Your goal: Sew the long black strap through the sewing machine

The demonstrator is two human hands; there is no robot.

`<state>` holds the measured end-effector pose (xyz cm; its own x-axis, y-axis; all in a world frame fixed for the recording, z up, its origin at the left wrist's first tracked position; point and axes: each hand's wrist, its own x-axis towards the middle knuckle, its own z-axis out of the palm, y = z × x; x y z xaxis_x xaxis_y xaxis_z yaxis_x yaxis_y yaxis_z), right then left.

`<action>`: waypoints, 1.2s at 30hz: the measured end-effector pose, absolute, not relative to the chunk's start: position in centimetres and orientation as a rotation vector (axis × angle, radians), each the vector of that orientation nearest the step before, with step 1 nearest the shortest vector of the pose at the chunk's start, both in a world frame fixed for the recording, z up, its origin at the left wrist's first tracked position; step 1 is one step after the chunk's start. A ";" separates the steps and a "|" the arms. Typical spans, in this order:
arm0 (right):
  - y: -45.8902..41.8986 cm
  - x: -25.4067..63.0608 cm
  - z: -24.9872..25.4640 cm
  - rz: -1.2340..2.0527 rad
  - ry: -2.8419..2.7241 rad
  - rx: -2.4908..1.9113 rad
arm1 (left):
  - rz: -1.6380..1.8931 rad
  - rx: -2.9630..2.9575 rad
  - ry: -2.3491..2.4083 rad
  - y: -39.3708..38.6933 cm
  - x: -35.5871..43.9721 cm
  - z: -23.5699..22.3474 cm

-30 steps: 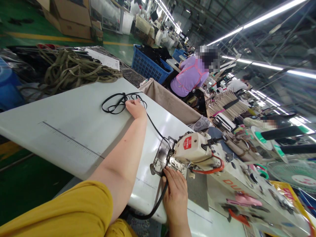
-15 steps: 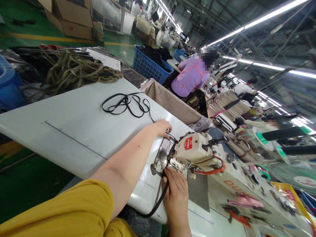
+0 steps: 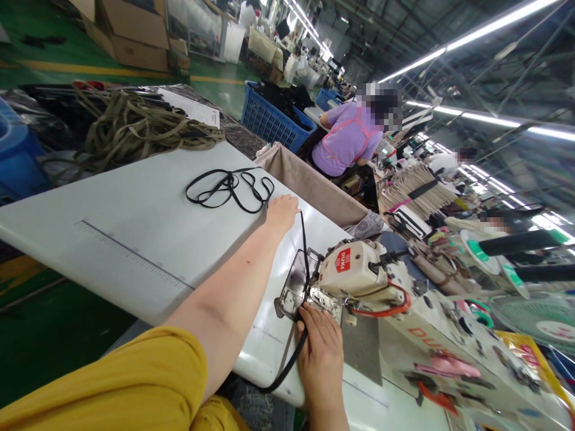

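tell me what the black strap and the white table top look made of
The black strap looks like matte rubber or woven tape, since it bends in soft loops, though the picture cannot settle which. The white table top looks like smooth laminate, with a glossy finish that shows glare from the lights.

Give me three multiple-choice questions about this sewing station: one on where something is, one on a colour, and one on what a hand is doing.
1. Where does the loop of black cord lie?
A. On the floor
B. On the white table
C. On a chair

2. What colour is the crate beyond the table?
A. Blue
B. Green
C. Red

3. What is the right hand doing?
A. Holding scissors
B. Resting on the loop
C. Staying at the black cord beside the sewing machine

Answers:
1. B, the loops lie on the tabletop.
2. A, its sides show blue.
3. C, the cord runs down past the fingers from the machine.
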<state>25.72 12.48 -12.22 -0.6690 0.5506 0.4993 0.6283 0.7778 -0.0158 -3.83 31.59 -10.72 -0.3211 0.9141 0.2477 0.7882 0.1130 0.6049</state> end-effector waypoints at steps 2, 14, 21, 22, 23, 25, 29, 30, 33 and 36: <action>12.4 25.7 -12.2 -0.212 -2.483 -0.887 | 1.063 1.647 2.247 31.5 -4.0 -10.7; 12.4 25.8 -12.2 -0.197 -2.475 -0.893 | 1.356 1.055 2.358 31.1 -5.6 -10.5; 12.4 25.7 -12.1 -0.196 -2.470 -0.885 | 1.710 0.588 2.166 31.7 -7.5 -11.4; 12.4 25.7 -12.1 -0.197 -2.469 -0.883 | 1.760 0.524 2.132 31.9 -7.7 -11.6; 12.4 25.7 -12.1 -0.198 -2.469 -0.883 | 1.808 0.460 2.096 32.0 -7.9 -11.8; 12.4 25.7 -12.2 -0.197 -2.475 -0.891 | 1.899 0.317 2.026 32.3 -8.2 -12.1; 12.4 25.8 -12.3 -0.207 -2.478 -0.899 | 2.033 0.008 1.785 32.9 -8.4 -12.7; 12.4 25.8 -12.3 -0.211 -2.477 -0.896 | 2.062 -0.056 1.705 33.0 -8.4 -12.8; 12.4 25.7 -12.2 -0.213 -2.479 -0.886 | 2.175 -0.216 1.475 33.3 -8.6 -12.5; 12.4 25.7 -12.2 -0.218 -2.477 -0.885 | 2.272 -0.378 1.246 33.3 -9.1 -11.9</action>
<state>25.69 12.38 -12.18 -0.6655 0.5507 0.5039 0.6302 0.7762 -0.0159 -9.12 33.31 -11.92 -0.8275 0.3052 -0.4713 -0.5615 -0.4438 0.6984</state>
